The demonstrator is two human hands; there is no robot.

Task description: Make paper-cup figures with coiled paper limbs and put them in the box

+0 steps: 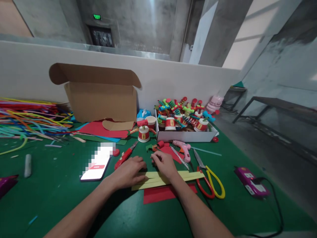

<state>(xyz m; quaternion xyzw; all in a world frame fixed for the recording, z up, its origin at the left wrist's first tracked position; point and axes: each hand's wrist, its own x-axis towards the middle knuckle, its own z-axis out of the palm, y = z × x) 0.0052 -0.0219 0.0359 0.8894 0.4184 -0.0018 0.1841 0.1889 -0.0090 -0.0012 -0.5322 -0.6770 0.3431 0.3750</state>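
Pale yellow paper strips [183,176] lie across the table, over a piece of red paper [158,195]. My left hand [130,172] rests palm down on their left end, fingers stretched forward and the thumb along the paper. Over the middle of the strips is my right hand [163,163], its thumb and fingers drawn together in a pinch; anything between the fingertips is too small to make out. Just beyond the hands lie folded red and green paper springs [156,146]. A red-handled utility knife [123,158] is beside my left hand.
Scissors [208,175], a silver pen [180,158] and a pink glue gun [183,149] lie to the right. A white box [185,136] holds several paper-cup figures; one cup figure [143,134] stands outside. Left are a phone [96,165], an open cardboard box [102,102] and coloured strips [32,119].
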